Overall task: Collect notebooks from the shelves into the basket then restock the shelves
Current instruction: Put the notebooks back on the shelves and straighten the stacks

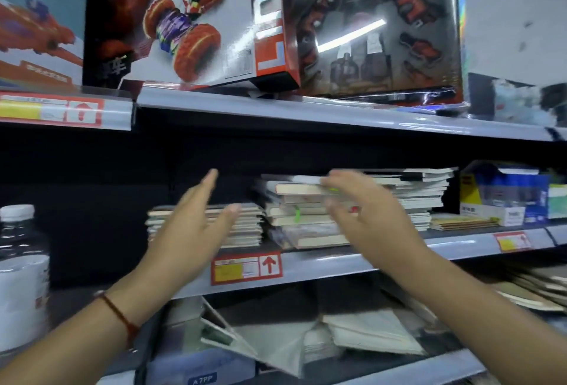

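Several stacks of notebooks lie on the middle shelf (337, 265): a low stack (245, 228) at the left, a taller middle stack (300, 216), and a right stack (426, 191). My left hand (196, 225) is raised in front of the low stack, fingers apart, holding nothing. My right hand (365, 213) is in front of the middle stack, fingers spread and blurred; whether it touches the notebooks I cannot tell. The basket is not in view.
Big toy boxes (190, 16) stand on the top shelf above. A white-capped plastic bottle (21, 265) stands at the left edge. Blue and yellow boxes (503, 197) sit right of the stacks. Loose paper goods (368, 332) fill the lower shelf.
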The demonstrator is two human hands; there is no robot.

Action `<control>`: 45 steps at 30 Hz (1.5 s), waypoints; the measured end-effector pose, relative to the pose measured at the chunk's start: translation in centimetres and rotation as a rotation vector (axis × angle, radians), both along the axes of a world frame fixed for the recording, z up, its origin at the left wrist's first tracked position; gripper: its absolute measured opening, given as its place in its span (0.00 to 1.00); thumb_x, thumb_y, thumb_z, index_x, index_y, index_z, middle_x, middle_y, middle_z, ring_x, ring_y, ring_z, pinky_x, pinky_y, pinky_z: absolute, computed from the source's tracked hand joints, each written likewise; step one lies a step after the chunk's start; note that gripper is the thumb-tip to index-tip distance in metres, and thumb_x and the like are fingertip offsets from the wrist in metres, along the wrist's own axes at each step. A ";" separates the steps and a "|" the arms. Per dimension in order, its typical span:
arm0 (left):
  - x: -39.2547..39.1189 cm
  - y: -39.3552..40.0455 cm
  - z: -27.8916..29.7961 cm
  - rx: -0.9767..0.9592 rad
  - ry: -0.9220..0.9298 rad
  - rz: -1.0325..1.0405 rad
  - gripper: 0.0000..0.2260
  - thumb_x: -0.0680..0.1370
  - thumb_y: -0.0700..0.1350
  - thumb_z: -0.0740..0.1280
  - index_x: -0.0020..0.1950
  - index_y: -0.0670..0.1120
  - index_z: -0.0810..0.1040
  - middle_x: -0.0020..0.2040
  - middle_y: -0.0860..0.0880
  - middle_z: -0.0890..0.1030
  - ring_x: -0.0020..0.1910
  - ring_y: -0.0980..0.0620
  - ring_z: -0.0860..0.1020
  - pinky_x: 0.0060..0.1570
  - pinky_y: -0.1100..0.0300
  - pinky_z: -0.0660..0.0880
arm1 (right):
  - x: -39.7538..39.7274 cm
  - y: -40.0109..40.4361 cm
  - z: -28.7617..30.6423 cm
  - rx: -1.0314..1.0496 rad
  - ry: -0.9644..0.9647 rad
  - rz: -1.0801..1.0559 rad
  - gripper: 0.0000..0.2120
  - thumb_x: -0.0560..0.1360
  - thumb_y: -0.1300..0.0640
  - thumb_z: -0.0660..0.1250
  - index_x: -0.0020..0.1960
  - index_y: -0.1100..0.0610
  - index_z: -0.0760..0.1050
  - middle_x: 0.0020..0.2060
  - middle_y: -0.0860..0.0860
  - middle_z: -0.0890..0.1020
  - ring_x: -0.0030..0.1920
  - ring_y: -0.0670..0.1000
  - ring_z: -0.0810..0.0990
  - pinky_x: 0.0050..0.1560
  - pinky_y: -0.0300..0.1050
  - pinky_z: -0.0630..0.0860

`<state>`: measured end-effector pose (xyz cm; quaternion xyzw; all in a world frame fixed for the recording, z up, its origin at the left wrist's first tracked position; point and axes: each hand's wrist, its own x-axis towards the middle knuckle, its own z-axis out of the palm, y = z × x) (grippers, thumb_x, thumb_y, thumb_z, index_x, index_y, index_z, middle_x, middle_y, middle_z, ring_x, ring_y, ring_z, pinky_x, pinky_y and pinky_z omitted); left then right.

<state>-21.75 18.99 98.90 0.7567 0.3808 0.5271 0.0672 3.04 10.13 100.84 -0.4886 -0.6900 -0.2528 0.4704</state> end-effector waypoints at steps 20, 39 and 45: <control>11.0 0.7 1.6 0.166 0.581 0.264 0.48 0.67 0.79 0.56 0.76 0.64 0.32 0.80 0.54 0.39 0.79 0.52 0.39 0.77 0.49 0.48 | 11.5 5.4 0.7 -0.135 -0.703 -0.207 0.48 0.73 0.29 0.58 0.79 0.49 0.37 0.80 0.51 0.50 0.78 0.54 0.51 0.75 0.46 0.39; 10.7 6.2 1.4 0.552 0.868 0.503 0.54 0.69 0.80 0.46 0.79 0.40 0.42 0.71 0.41 0.68 0.66 0.43 0.70 0.68 0.46 0.69 | 10.8 11.3 1.3 -0.132 -0.776 -0.215 0.55 0.68 0.23 0.56 0.80 0.54 0.38 0.75 0.55 0.58 0.73 0.57 0.59 0.75 0.52 0.51; 10.5 6.3 1.9 0.611 0.944 0.532 0.56 0.68 0.79 0.48 0.79 0.36 0.46 0.68 0.40 0.71 0.64 0.42 0.72 0.65 0.46 0.71 | 12.1 12.1 1.8 -0.089 -0.903 -0.259 0.58 0.65 0.21 0.55 0.80 0.57 0.40 0.76 0.58 0.59 0.73 0.59 0.61 0.74 0.54 0.57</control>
